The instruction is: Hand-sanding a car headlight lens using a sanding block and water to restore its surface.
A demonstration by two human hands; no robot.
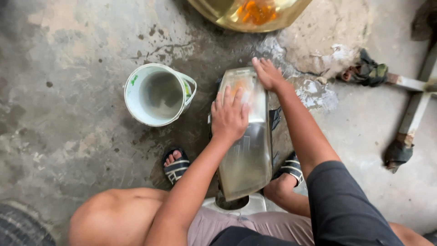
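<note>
A long car headlight lens (248,150) stands tilted between the person's sandalled feet, its lower end resting at 6 o'clock on a pale block, its upper end pointing to 12. The left hand (229,117) lies flat on the lens's upper half, fingers (226,98) straight, close together and extended toward 12 o'clock, pressing the cloudy surface without closing around anything. The right hand (268,74) sits at the lens's upper right corner, at 1 o'clock from the left hand, fingers spread lightly and laid open over the edge. A white bucket (157,94) holding water stands on the wet concrete floor (68,114) at 9 o'clock from the lens, just beside it.
</note>
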